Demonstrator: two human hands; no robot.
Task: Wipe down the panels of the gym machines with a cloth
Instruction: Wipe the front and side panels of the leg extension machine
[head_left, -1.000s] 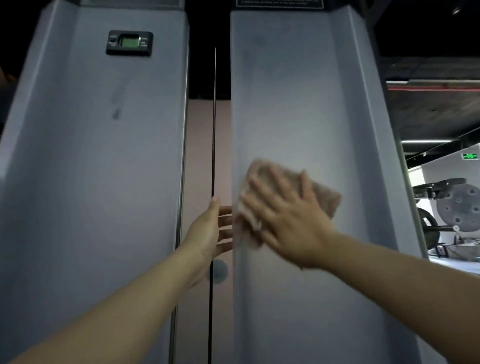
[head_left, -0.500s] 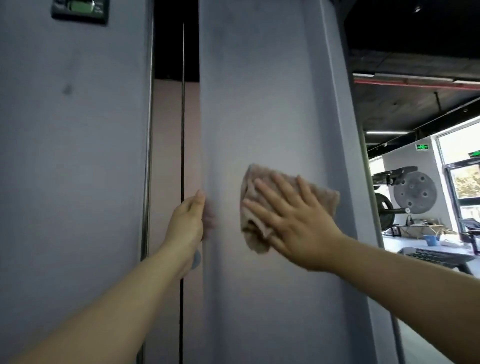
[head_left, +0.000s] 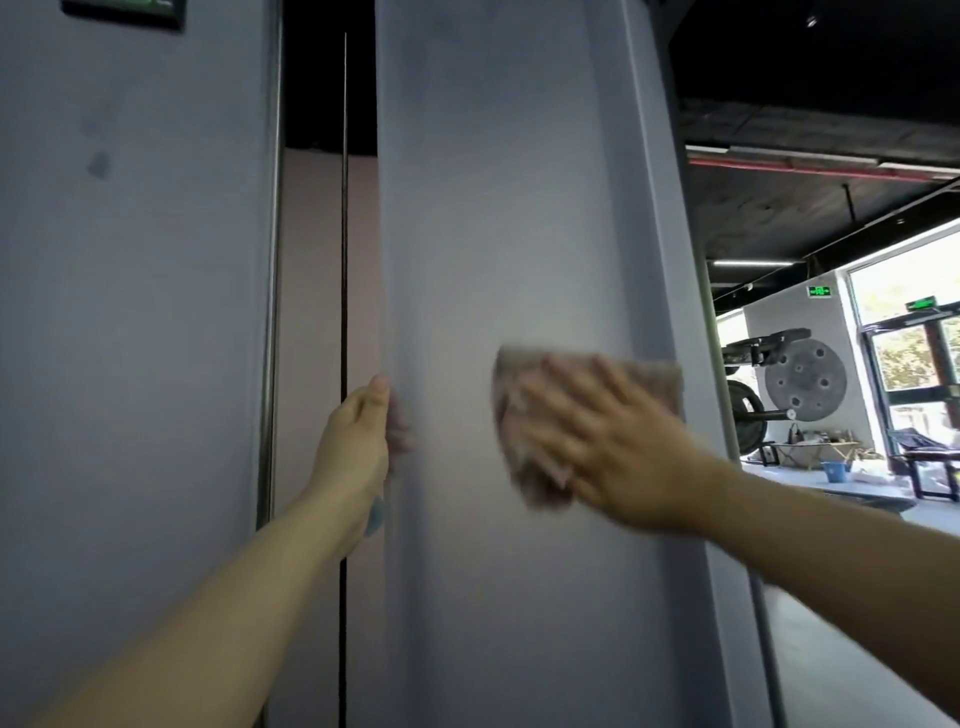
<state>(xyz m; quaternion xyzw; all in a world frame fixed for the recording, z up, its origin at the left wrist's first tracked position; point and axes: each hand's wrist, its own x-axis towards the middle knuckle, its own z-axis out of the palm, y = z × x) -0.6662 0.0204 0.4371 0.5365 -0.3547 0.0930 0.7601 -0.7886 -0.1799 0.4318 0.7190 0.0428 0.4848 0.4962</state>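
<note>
Right hand (head_left: 618, 462) flat, pressing limp cloth (head_left: 540, 415) to rigid panel (head_left: 493, 208); left hand (head_left: 358, 441) grips its edge—palm pressure suffices.

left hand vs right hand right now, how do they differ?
The left hand grips the panel's left edge, fingers wrapped behind it; the right hand lies flat on the panel's face, fingers spread. The left hand holds no cloth; the right hand presses the cloth against the panel. The left hand looks sharp, the right hand motion-blurred. Both touch the same panel.
</note>
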